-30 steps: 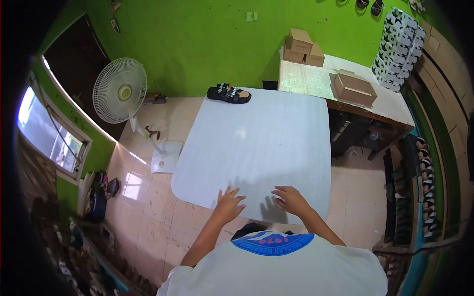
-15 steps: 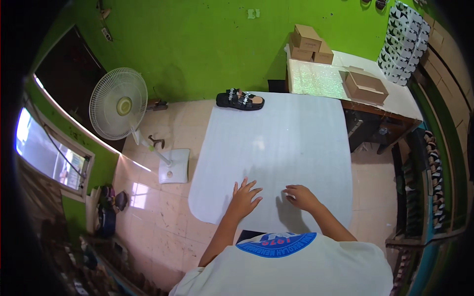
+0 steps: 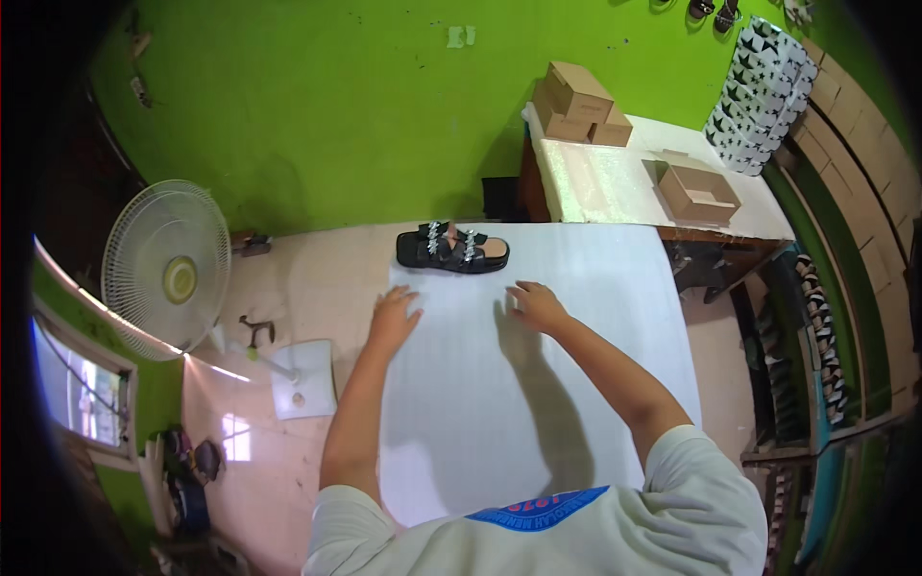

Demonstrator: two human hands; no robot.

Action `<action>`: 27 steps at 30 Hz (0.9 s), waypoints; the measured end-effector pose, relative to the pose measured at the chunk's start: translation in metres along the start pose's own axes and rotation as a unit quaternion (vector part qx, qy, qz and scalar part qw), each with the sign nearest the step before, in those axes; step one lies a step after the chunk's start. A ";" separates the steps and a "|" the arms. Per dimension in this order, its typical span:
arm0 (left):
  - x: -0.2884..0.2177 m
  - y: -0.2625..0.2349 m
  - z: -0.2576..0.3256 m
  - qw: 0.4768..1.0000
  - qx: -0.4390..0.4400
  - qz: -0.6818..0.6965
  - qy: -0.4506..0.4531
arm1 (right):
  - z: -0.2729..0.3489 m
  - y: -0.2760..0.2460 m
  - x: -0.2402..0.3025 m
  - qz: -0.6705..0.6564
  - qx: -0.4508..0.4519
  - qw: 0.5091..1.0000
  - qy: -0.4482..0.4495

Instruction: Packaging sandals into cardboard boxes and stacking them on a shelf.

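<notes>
Head view: left hand and right hand, fingers spread, press flat a smooth white sheet.

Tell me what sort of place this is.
Most likely a small footwear workshop or packing room. A black strappy sandal lies at the far end of a white sheet spread on the floor, brown cardboard boxes sit on a side table, and more patterned boxes are stacked by the green wall.
</notes>
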State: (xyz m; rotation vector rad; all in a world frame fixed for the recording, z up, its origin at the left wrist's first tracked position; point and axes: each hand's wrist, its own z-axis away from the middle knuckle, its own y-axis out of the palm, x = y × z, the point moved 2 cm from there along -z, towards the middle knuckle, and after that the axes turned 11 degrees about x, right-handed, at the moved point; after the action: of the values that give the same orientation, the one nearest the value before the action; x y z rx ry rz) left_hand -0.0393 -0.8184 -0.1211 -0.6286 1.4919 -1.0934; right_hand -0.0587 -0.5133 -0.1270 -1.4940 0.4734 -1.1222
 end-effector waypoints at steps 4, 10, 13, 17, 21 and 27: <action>0.021 -0.021 -0.063 0.999 -0.017 -0.039 -0.022 | -0.059 -0.012 -0.011 0.061 -0.007 0.994 0.095; 0.041 -0.032 -0.123 0.987 0.059 -0.114 -0.092 | -0.107 -0.020 -0.030 0.061 0.033 0.990 0.121; 0.067 -0.036 -0.137 0.983 0.102 -0.113 -0.104 | -0.123 -0.017 -0.033 0.033 0.068 0.993 0.088; 0.057 -0.046 -0.146 0.981 0.139 -0.098 -0.094 | -0.130 -0.014 -0.033 0.023 0.032 0.997 0.073; 0.068 -0.033 -0.138 0.990 0.077 -0.098 -0.072 | -0.121 -0.028 -0.025 0.040 0.030 0.998 0.048; 0.026 -0.023 -0.101 0.993 0.038 -0.107 -0.028 | -0.061 -0.040 -0.026 0.083 -0.027 0.996 -0.008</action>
State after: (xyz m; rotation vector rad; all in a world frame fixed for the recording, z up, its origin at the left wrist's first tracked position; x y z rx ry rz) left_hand -0.1459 -0.8215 -0.1182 -0.7740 1.3498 -1.2798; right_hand -0.1331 -0.5138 -0.1067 -1.4806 0.6085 -0.9727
